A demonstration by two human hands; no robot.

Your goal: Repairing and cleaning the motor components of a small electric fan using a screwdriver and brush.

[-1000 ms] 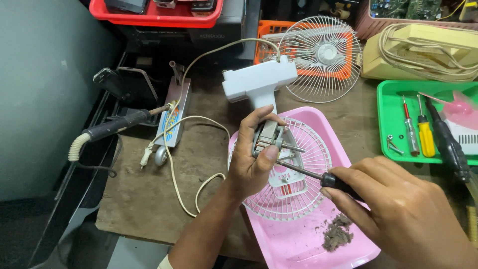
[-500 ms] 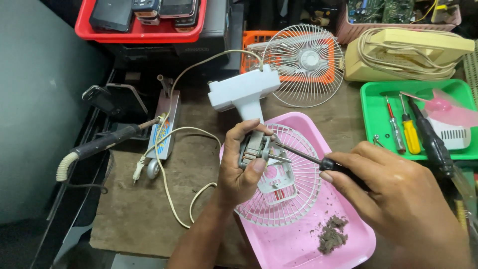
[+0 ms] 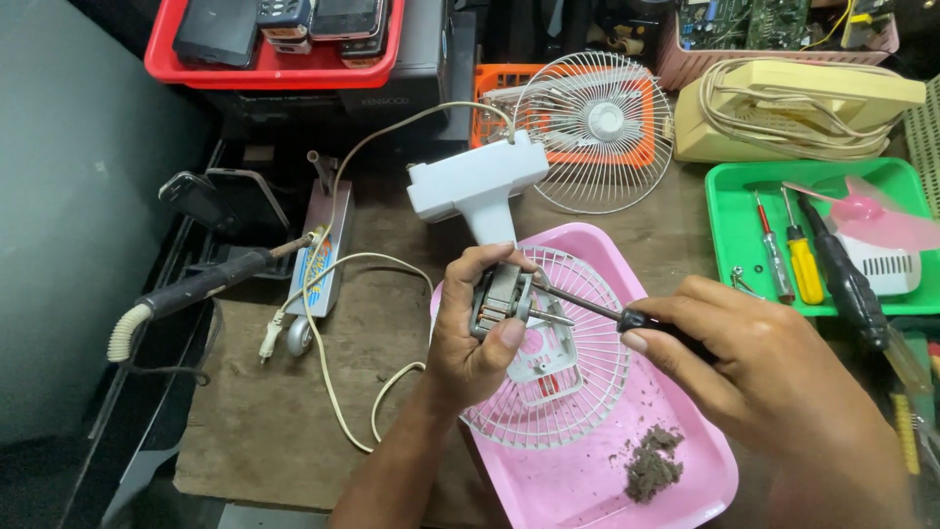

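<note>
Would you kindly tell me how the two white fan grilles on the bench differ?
The rear grille stands upright against an orange crate, bare, with a small hub. The near grille lies flat in the pink tray, carrying the fan's white body, where the left hand grips the motor and the right hand drives a screwdriver. Both are round white wire.

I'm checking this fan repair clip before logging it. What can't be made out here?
Head view only:
- Screwdriver tip: hidden where it meets the motor.
- Motor's far side: covered by the left hand.
- Screwdriver handle: wrapped by the right hand.
- Pink tray: cut off by the bottom edge.
- Screws in the green tray: too small to count.
</note>
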